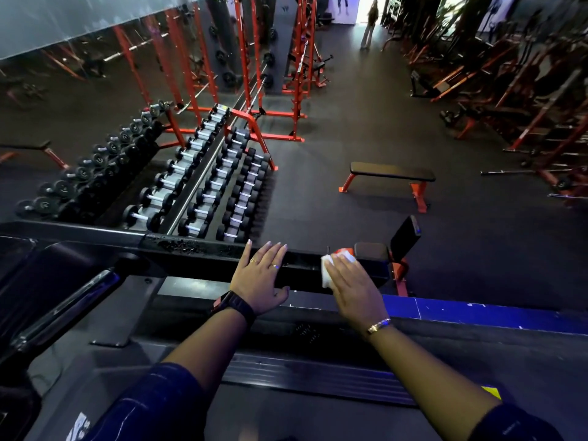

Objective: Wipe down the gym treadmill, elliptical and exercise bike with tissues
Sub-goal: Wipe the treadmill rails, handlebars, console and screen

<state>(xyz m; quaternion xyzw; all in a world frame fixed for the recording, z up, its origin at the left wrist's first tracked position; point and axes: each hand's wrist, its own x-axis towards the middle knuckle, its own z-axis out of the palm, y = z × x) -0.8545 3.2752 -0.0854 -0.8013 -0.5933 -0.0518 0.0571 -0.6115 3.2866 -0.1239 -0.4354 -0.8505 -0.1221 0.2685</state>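
I look down over the black top of a treadmill console [197, 248], a long dark bar running left to right in front of me. My left hand [261, 275] lies flat on the bar with straight fingers. To its right, my right hand [353, 281] presses a folded white tissue [327, 270] against the bar's right end, fingers laid over it. Wet specks show on the bar's left part. The treadmill's lower console and grey deck fill the bottom of the view.
A rack of dumbbells [203, 179] stands beyond the bar at left, by a mirror. A flat bench [391, 173] sits on the dark floor ahead, an adjustable bench [404, 237] just past my right hand. Red racks stand behind, and a person [370, 23] far off.
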